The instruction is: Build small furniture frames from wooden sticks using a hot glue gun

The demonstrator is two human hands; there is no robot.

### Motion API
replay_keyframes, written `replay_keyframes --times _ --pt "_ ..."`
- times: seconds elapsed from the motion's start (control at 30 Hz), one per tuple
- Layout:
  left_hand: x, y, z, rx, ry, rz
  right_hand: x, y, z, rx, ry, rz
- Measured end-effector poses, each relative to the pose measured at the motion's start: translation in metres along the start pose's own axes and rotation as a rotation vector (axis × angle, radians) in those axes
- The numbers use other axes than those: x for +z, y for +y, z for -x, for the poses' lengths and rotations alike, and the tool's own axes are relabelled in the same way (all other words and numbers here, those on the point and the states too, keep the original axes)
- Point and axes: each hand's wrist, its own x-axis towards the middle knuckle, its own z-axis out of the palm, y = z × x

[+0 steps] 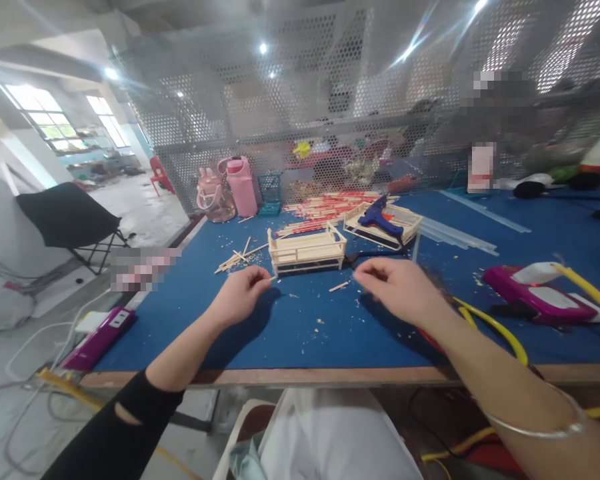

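Observation:
A miniature bed-like frame of pale wooden sticks (307, 252) stands upright on the blue table just beyond my hands. My left hand (244, 293) is at its near left corner, thumb and fingers pinched; a tiny pale bit shows at the tips, too small to name. My right hand (403, 288) hovers to its right, fingertips also pinched, with any held thing hidden. Between the hands lies a short piece of wooden stick (339, 287). Behind, a blue glue gun (381, 220) rests on a second stick frame (356, 227).
Red-and-white wrapped sticks (325, 208) are heaped at the back. Loose sticks (237, 257) lie left. Clear glue sticks (455, 237) are to the right. Purple power strips (543, 293) and yellow cable (500, 327) lie near my right arm. Pink bottles (241, 187) stand by the mesh screen.

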Motion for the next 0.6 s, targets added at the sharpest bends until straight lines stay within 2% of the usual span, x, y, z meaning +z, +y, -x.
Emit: replay_keyframes --times 0.07,0.1,0.17,0.23,0.33,0.43,0.5,0.6 --pt "0.017 0.017 0.008 -0.092 -0.077 0.485 0.021 -0.009 -0.005 0.060 -0.144 -0.264" --pt "0.025 0.025 0.009 -0.136 -0.101 0.662 0.033 -0.015 -0.010 0.080 -0.249 -0.388" --pt "0.036 0.035 0.008 -0.223 -0.076 0.882 0.053 -0.027 -0.023 0.074 -0.285 -0.453" --pt "0.039 0.037 0.004 -0.272 -0.025 0.954 0.065 -0.035 -0.034 0.052 -0.275 -0.467" --pt "0.034 0.030 0.003 -0.246 0.020 0.910 0.073 -0.038 -0.041 -0.002 -0.277 -0.469" --pt "0.030 0.021 0.009 -0.208 0.039 0.694 0.074 -0.035 -0.035 -0.061 -0.194 -0.456" --pt "0.032 0.017 0.015 -0.183 0.006 0.504 0.075 -0.031 -0.029 -0.066 -0.122 -0.463" --pt "0.038 0.017 0.022 -0.108 -0.054 0.316 0.074 -0.024 -0.025 -0.060 -0.112 -0.485"
